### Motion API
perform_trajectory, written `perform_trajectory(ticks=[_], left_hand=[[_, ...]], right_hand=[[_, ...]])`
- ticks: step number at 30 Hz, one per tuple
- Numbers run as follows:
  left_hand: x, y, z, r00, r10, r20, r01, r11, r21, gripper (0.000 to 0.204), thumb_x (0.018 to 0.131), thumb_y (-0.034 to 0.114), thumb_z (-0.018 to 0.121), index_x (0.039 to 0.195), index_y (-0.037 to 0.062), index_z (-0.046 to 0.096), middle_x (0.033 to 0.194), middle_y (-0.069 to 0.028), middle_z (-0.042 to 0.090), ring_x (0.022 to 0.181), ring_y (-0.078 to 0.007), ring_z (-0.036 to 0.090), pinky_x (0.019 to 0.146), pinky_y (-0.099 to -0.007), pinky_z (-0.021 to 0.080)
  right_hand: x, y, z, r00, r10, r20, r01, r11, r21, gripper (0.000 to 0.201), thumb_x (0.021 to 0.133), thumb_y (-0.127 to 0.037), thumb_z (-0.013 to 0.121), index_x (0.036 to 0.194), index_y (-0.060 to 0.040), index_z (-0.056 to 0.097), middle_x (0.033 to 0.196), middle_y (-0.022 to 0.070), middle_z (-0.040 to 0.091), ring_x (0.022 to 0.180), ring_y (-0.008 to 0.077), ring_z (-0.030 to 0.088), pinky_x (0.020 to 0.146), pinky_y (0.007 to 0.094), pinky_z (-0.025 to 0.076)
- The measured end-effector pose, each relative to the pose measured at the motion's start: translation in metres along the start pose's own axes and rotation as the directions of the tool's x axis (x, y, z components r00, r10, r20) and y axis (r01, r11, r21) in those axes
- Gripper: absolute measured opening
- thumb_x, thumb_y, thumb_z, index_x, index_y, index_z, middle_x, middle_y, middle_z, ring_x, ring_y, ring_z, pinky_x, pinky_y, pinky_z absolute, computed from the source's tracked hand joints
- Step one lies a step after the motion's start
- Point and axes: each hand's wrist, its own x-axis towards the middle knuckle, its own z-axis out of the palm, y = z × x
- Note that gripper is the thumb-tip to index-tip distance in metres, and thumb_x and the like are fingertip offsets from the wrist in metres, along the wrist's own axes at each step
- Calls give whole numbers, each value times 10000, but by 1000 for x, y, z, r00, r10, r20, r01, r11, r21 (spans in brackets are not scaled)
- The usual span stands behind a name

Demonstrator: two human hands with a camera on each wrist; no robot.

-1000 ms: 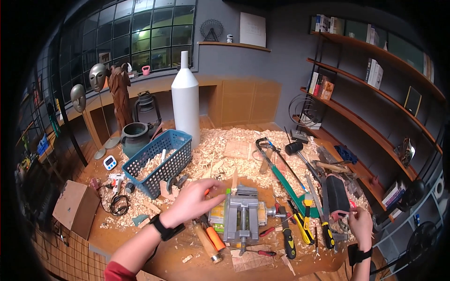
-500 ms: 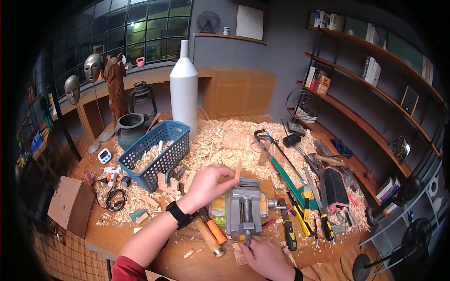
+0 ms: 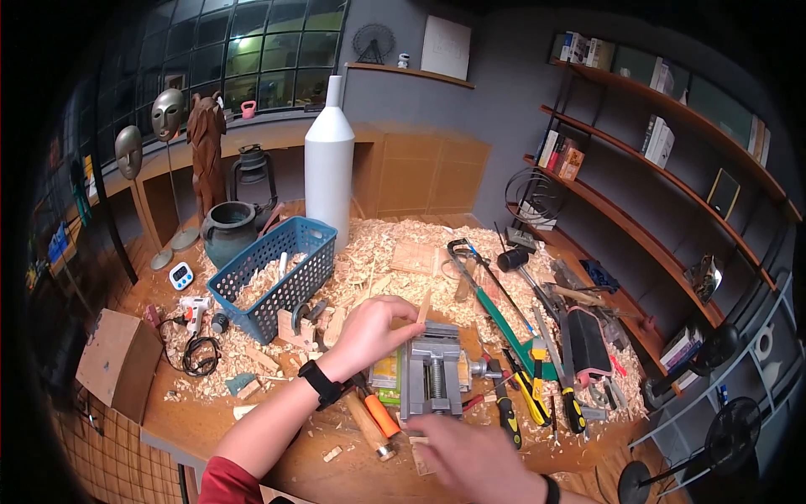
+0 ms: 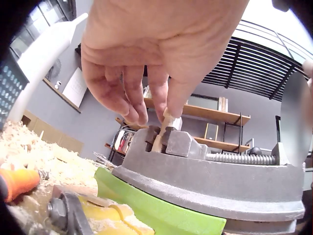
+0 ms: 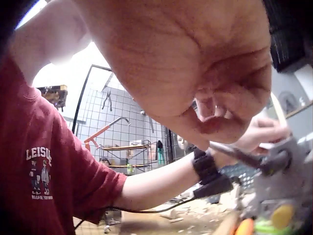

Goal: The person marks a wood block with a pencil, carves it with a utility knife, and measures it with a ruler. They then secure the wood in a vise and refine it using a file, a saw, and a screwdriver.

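Note:
My left hand (image 3: 378,329) pinches a thin pointed wood strip (image 3: 425,306) between thumb and fingers. The strip stands upright with its lower end between the jaws of a grey metal bench vise (image 3: 435,382), which the left wrist view shows close up, along with its threaded screw (image 4: 242,158). At the near end of the vise is my right hand (image 3: 478,455), slightly blurred. In the right wrist view its fingers curl round the vise's metal handle (image 5: 240,154); the handle's far end is hidden in the hand.
Left of the vise lie a wooden-handled tool (image 3: 369,430) and an orange handle (image 3: 383,415). A green hacksaw (image 3: 495,319), yellow-black tools (image 3: 529,395) and a mallet (image 3: 514,259) lie to the right. Wood shavings (image 3: 382,244) and a blue basket (image 3: 277,281) fill the back.
My right hand has come from the tools at the right to the vise handle and shifts about there. My left hand has moved onto the wood strip and stays there.

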Motion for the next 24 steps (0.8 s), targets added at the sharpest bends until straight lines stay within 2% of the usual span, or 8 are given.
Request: perform_trajectory(ticks=[4,7,13,15,16,21,23,24], left_hand=[[1,1,0,999,-37,24,38,999,-27,191,833,221,737,854,31,731,939,-102,725,890,-295,681,824,-381,523],[1,-2,1,997,76,-23,-76,997,31,183,836,218,735,852,36,733,955,-94,726,906,-291,679,838,-374,523],[5,0,-3,991,137,-5,-136,985,108,175,840,220,725,864,48,741,1050,-91,708,988,-282,654,862,-383,515],[3,2,-4,986,167,8,-166,974,156,175,841,223,723,864,50,743,1071,-89,701,1011,-280,645,868,-385,511],[3,2,-4,990,140,21,-142,980,142,186,844,215,727,856,29,733,1104,-119,687,1033,-299,632,881,-389,506],[11,5,-5,975,221,-3,-215,951,221,180,862,187,725,890,9,723,1124,-138,688,1033,-273,647,875,-359,510],[25,17,-18,994,-63,-88,45,979,-197,145,900,134,694,940,-2,718,1116,-116,706,1010,-197,662,874,-318,512],[33,29,-31,983,4,-186,-62,950,-306,127,933,90,655,979,-12,716,1102,-96,716,989,-140,654,878,-287,507]], right_hand=[[-2,10,60,988,-141,69,148,984,-99,135,802,-89,628,924,-54,580,793,66,607,626,205,673,494,307,522],[-1,0,60,959,-12,283,105,943,-316,94,798,-87,621,880,-49,595,777,69,584,636,210,671,535,301,542],[-22,-3,20,977,-22,212,40,996,-80,222,896,-127,643,1102,-60,693,791,102,689,651,213,670,562,298,500],[-19,-2,-13,989,139,55,-149,952,267,184,893,-178,636,1029,-66,691,824,102,693,660,280,659,570,346,512],[-16,-2,-25,968,231,95,-249,930,272,161,893,-164,644,1021,-81,697,845,97,700,666,253,666,587,345,517],[-16,26,-32,946,320,45,-316,886,340,166,890,-124,652,1031,-40,676,859,89,697,637,201,689,547,279,530],[-14,34,-31,891,448,69,-435,800,414,202,910,-135,661,1099,-72,688,884,83,726,682,184,701,555,275,524],[-14,41,-29,881,462,98,-458,785,417,287,920,-104,650,1204,-63,650,989,52,713,803,103,664,662,221,503]])
